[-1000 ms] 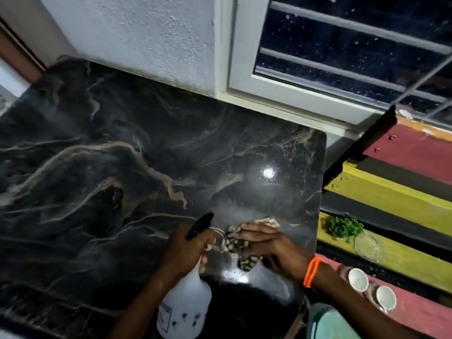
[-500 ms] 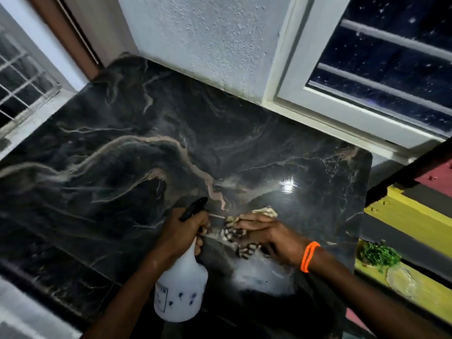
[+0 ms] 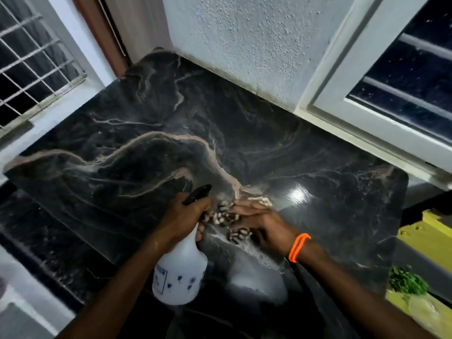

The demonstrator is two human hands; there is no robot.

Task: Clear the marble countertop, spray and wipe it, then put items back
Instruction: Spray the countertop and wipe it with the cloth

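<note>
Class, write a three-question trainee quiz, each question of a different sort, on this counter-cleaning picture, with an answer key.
1. True or false: the left hand holds the white plastic spray bottle.
2. The right hand presses on: A) a striped cloth; B) a sponge; C) a brush.
3. Fill in: the orange wristband sits on the ___ wrist.

Key: 1 true; 2 A; 3 right. The black marble countertop bears only the cloth.

White spray bottle (image 3: 179, 275) carries blue printing and small marks, too blurred to read; no other text.
</note>
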